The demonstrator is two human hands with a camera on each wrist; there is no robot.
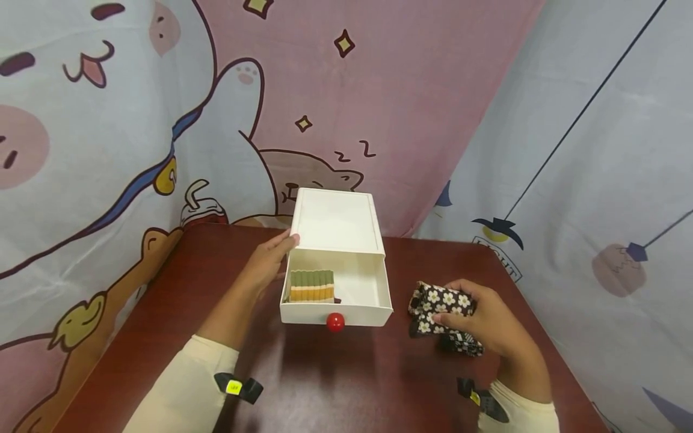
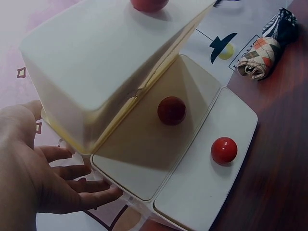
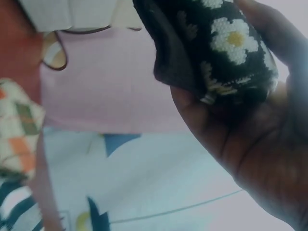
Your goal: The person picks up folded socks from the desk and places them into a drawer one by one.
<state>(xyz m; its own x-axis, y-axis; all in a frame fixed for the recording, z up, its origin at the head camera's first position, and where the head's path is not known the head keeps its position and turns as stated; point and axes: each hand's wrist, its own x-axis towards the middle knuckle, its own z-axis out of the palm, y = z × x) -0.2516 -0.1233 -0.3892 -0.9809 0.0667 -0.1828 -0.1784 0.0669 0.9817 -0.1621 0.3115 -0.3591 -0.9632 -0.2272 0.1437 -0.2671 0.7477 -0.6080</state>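
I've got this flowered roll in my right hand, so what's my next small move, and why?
I'd probably carry the flowered roll left and lower it into the open drawer, beside the striped roll: your right hand holds it outside, the drawer's right side shows bare floor, and your left hand is against the white box.

Head view evenly lit, tabletop glossy; wrist views dimmer, right one hazy, blurred.

It is a screened-off nook, room type unclear; cartoon-printed cloth hangs behind a reddish-brown table.
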